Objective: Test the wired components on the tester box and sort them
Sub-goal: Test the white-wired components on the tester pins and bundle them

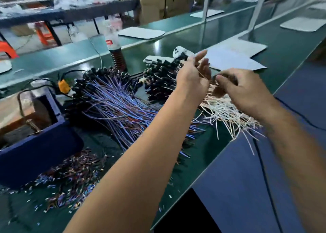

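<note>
Both hands are up over the white-wired bundle (227,112) near the tabletop (202,155) edge, the right hand (241,89) pinching wires, the left hand (195,72) loosely spread beside one; tugging a lead free could drag neighbours overboard.

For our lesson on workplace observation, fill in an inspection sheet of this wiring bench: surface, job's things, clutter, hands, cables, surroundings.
Surface: green bench top, long, with grey mats along it.
Job's things: blue-wired component pile at centre; white-wired component pile at the right edge, its wires overhanging; dark blue tester box at left.
Clutter: cut wire scraps before the box; plastic bottle; white remote-like device.
Hands: left hand raised with fingers spread, a thin wire at it; right hand pinches a wire above the white pile.
Cables: black leads run to the box by an orange plug.
Surroundings: cardboard boxes, orange stools, dark shelf.
</note>
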Demonstrator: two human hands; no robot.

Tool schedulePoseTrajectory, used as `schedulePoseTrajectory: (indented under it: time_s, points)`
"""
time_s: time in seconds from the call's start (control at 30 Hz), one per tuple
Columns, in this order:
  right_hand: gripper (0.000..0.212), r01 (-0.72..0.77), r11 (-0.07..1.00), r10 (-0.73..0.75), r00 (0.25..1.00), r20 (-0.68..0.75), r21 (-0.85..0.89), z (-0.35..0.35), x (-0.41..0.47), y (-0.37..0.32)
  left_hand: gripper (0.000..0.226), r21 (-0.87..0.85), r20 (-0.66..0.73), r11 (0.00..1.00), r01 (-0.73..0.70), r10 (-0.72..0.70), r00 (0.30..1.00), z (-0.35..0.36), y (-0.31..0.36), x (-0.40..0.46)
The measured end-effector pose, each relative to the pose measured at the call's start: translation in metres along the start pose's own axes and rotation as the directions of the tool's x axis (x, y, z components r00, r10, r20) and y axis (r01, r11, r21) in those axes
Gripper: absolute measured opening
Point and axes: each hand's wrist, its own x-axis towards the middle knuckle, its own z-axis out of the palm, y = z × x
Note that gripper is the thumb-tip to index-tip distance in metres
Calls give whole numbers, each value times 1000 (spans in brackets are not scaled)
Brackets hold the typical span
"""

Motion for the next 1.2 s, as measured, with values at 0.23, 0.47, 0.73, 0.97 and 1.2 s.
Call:
schedulePoseTrajectory:
  time_s: [0.23, 0.47, 0.73, 0.97, 1.2]
  points:
    - [19, 34, 991, -61, 977, -205, -133, -18, 16, 23, 48, 498, -11, 855, -144, 172, 985, -11, 1, 27]
    - [26, -33, 917, -91, 953, -290, -396, 10, 53, 38, 30, 273, -156, 960, -58, 104, 982, -4, 25, 56]
    - [108, -19, 806, 277, 896, 348, -592, 85, 73, 62, 30, 186, -225, 980, -72, 114, 968, -26, 16, 62]
    - [103, -75, 762, 356, 879, 319, -643, 89, 82, 49, 4, 252, -260, 967, -46, 113, 959, -20, 14, 50]
    - [107, -131, 814, 362, 876, 318, -566, 96, 80, 34, 24, 305, -146, 952, -7, 54, 988, -35, 27, 16]
